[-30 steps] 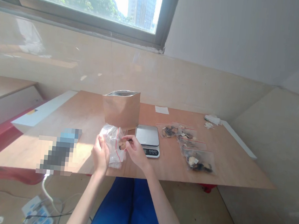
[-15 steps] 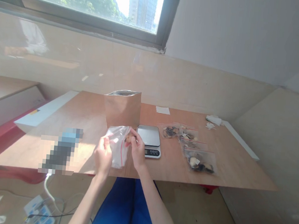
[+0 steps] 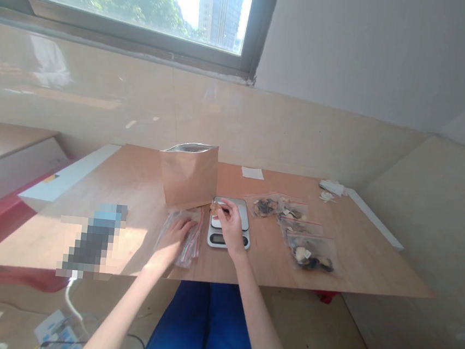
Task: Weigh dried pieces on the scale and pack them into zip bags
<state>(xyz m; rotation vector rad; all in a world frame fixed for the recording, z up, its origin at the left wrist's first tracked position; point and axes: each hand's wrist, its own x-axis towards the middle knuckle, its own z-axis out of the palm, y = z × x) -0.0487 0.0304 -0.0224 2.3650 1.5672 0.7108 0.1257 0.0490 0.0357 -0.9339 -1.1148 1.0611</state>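
A broad plywood tabletop (image 3: 371,270) with a smooth, pale grain fills the view, and a digital kitchen scale (image 3: 218,239) with a white body and a brushed-steel platform sits near its middle. Just behind and to the left of the scale stands a kraft-paper pouch (image 3: 188,176), boxy and upright, its mouth showing a silvery foil lining. To the right of the scale lie clear zip bags (image 3: 309,254) of thin, glossy plastic with red-lined seals, holding dark and pale shrivelled slices, probably dried mushroom. Farther right and behind the scale are a crumpled white scrap (image 3: 332,188) and a flat slip of white paper (image 3: 252,172). Left of the scale, a pixelated blur (image 3: 95,238) hides an object.

The left hand (image 3: 172,240) rests beside the scale on a limp, creased zip bag (image 3: 179,235), with its fingers lying loosely on the plastic and not gripping. The right hand (image 3: 231,226) is over the scale, its thumb and forefinger pinched together on a small tan chip (image 3: 215,208), which seems to be another dried slice, just above the platform's left edge.
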